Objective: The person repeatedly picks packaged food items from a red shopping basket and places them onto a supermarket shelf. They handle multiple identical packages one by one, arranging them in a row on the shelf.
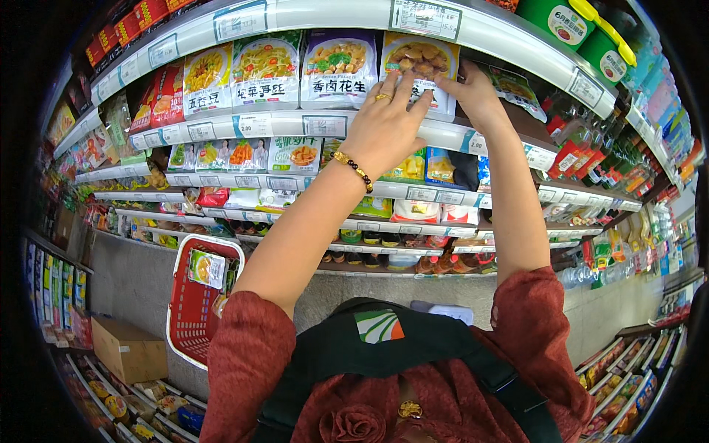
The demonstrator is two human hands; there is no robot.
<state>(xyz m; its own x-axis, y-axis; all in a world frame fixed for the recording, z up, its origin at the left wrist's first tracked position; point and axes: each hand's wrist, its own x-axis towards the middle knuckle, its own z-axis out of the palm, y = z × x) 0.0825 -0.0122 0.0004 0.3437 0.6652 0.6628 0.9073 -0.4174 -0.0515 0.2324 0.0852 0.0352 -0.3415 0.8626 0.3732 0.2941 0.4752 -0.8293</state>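
One spread left grip (382,131) and thumb-out right grip (476,96) touch a pouch (419,54).

The hands (382,134) partly hide the front of the yellow packet (419,55).

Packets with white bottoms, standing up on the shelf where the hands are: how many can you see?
4, standing side by side: a yellow packet, a green packet, a purple packet, then, farthest right, a golden-topped packet partly covered by the left hand. More may hide behind.
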